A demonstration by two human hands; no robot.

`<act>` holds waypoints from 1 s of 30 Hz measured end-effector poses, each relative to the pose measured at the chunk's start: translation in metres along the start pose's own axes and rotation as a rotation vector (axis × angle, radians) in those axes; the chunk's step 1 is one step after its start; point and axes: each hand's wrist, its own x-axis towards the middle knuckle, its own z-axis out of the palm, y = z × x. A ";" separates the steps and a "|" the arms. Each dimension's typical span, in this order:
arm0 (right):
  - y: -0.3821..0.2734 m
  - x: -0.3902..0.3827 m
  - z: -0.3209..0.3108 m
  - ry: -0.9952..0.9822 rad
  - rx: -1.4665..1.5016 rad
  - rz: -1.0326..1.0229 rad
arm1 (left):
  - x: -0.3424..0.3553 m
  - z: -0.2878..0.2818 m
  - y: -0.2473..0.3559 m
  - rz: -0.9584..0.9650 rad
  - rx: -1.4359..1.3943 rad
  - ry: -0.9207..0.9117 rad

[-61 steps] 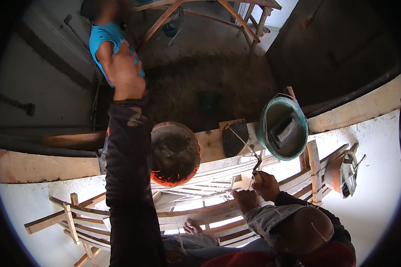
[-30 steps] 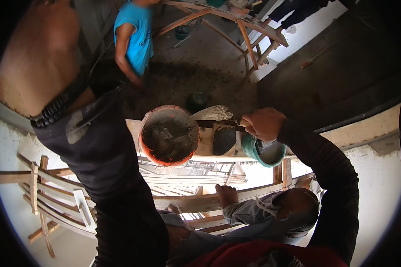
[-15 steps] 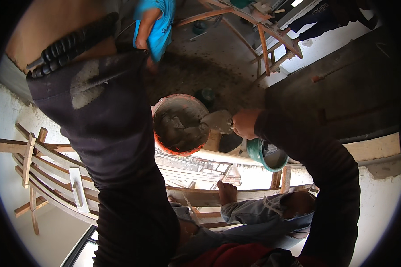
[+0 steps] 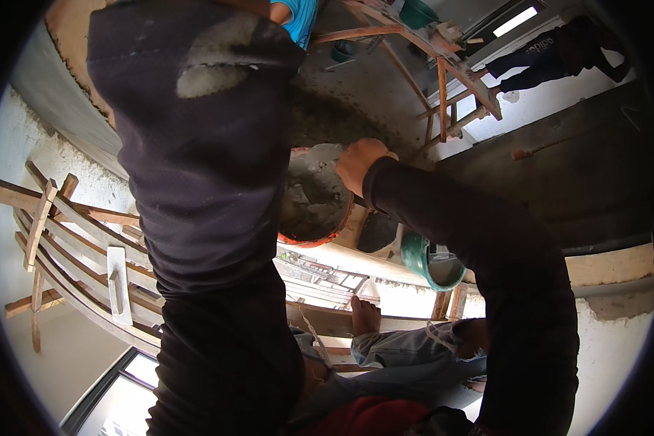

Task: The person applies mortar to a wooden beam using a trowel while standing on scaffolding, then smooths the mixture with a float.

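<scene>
Trowel [image 4: 323, 155] and right hand [image 4: 361, 167] had moved left, onto the far side of the orange bucket [image 4: 309, 241]. That hand was closed around the trowel, which pointed left, long axis roughly crosswise. Left hand: out of view, state undetermined.

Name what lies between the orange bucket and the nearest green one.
The head view shows a dark, flat slab between the orange bucket and green bucket.

From the wearer's head, the single view (a wide fisheye) looks down, sleeves [image 4: 211, 160] close, floor [image 4: 370, 83] farther off.
</scene>
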 end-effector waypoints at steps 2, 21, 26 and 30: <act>-0.018 0.013 -0.008 -0.137 0.051 0.143 | -0.002 -0.001 0.007 0.002 0.014 -0.001; 0.027 0.044 -0.032 -0.991 0.461 -0.200 | 0.000 -0.014 0.025 0.055 0.056 -0.002; 0.012 0.016 -0.082 -0.320 0.117 -0.261 | 0.015 -0.017 0.049 0.138 0.118 -0.013; 0.005 -0.013 -0.069 -0.178 0.059 -0.183 | 0.018 -0.014 0.053 0.172 0.136 -0.031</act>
